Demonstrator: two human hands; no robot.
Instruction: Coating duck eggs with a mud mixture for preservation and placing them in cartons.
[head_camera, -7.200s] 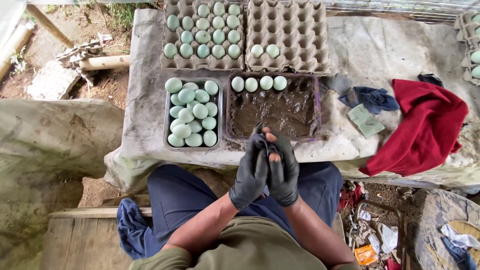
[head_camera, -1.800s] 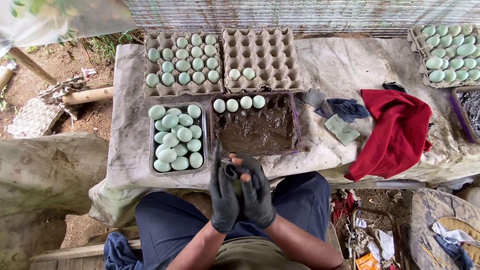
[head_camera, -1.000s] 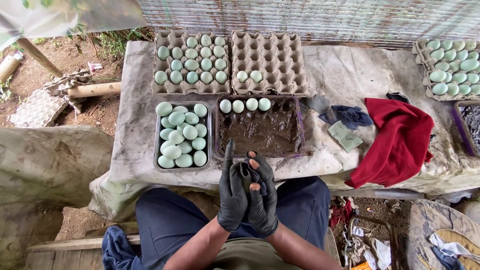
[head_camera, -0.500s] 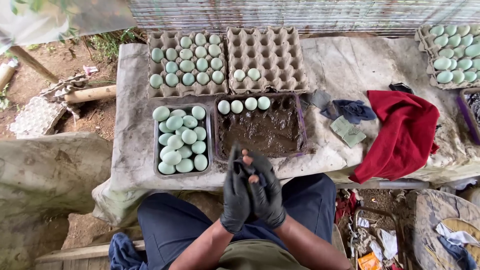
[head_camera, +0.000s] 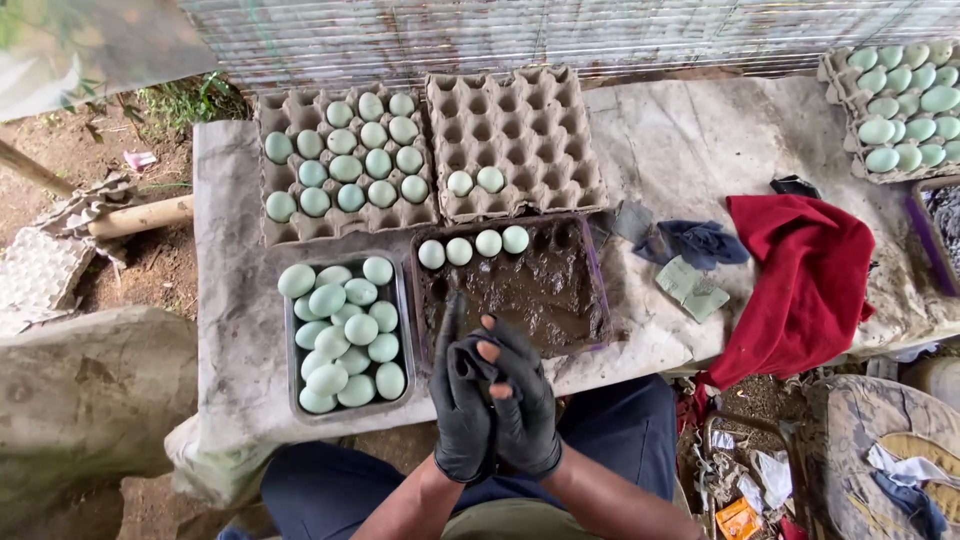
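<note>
Both my hands wear black gloves and meet in front of my lap at the table's near edge. My right hand (head_camera: 522, 405) pinches the loose glove material on my left hand (head_camera: 460, 400), whose fingers point up; torn fingertips show bare skin. Just beyond them sits a tray of dark mud (head_camera: 520, 295) with several pale eggs (head_camera: 474, 246) along its far edge. A metal tray (head_camera: 291, 345) piled with pale blue-green eggs (head_camera: 345, 335) stands to the left.
Two cardboard egg cartons lie farther back: the left carton (head_camera: 345, 165) mostly filled, the right carton (head_camera: 515, 140) holding two eggs. A red cloth (head_camera: 800, 280), a blue rag (head_camera: 700, 243) and a green sponge (head_camera: 692, 285) lie right. Another egg carton (head_camera: 900, 105) sits far right.
My hands stay joined at the table edge, the right one working at the left glove. The view has shifted slightly; nothing on the table has moved.
</note>
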